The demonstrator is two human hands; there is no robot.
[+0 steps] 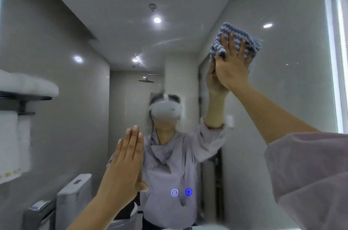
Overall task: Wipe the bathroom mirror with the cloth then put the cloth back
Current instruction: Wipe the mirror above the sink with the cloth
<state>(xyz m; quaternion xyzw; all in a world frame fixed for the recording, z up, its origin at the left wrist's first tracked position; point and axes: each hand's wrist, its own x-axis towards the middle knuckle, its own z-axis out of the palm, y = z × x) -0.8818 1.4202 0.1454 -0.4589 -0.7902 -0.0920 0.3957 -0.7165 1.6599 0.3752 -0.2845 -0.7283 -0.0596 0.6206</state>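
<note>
The large bathroom mirror point(94, 41) with a lit white border fills the head view. A blue and white striped cloth point(235, 34) is pressed flat against the glass at the upper right. My right hand point(232, 64) lies spread over the cloth, fingers up, holding it to the mirror. Lower down, left of centre, my left hand point(128, 162) rests flat on the glass with its fingers together and nothing in it. The reflection shows a person in a lilac top wearing a headset.
Two glowing blue touch icons point(181, 192) sit low on the mirror. The reflection shows a towel rack with white towels point(22, 86) at the left, a toilet point(73, 196) below, and a shower head point(146, 80) behind.
</note>
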